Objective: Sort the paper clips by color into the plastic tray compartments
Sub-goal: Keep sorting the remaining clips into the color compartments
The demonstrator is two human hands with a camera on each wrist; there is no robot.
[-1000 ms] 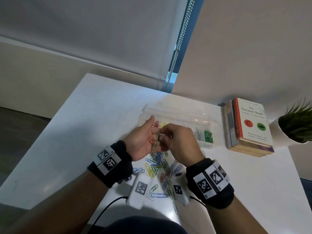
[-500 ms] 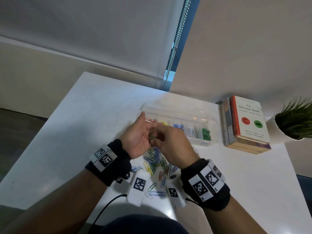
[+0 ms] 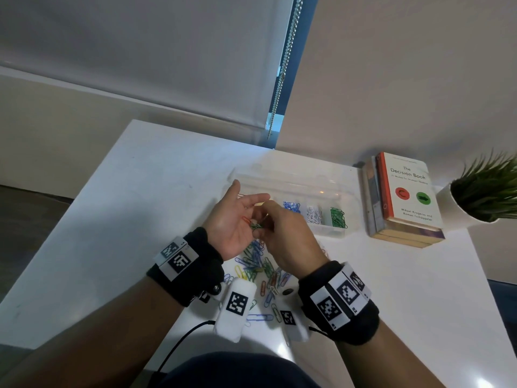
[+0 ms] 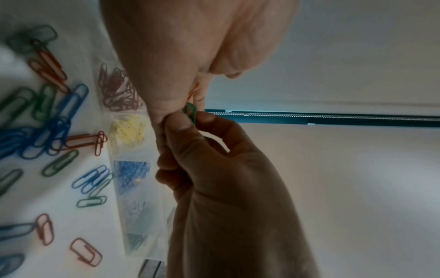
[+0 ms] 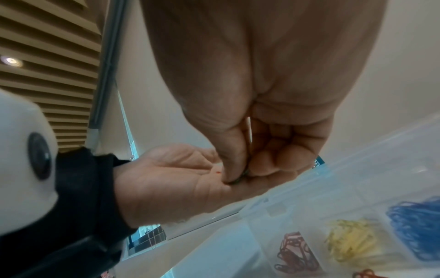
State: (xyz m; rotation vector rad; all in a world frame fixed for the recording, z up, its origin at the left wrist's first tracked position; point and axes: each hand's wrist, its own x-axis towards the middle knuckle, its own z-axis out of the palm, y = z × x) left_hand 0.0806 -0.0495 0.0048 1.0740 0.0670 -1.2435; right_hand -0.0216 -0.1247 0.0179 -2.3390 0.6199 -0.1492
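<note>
My left hand (image 3: 246, 198) lies palm up above the table, fingers straight. A red paper clip (image 3: 246, 219) and a green paper clip (image 3: 256, 226) rest on the palm. My right hand (image 3: 258, 228) reaches into that palm, and its thumb and fingertips pinch the green paper clip (image 4: 191, 112). The clear plastic tray (image 3: 327, 232) stands just beyond the hands, with red, yellow, blue (image 3: 291, 206), white and green (image 3: 338, 217) clips in separate compartments. A pile of loose mixed clips (image 3: 256, 264) lies on the white table below the hands.
A stack of books (image 3: 402, 197) sits right of the tray, with a potted plant (image 3: 486, 191) beyond it. The wall and a blind chain (image 3: 282, 68) stand behind the table. White camera units (image 3: 236, 309) hang under both wrists over the loose pile.
My left palm has turned up and flattened. My right fingertips have moved down into it and taken hold of the green clip. Both hands have drifted slightly toward me.
</note>
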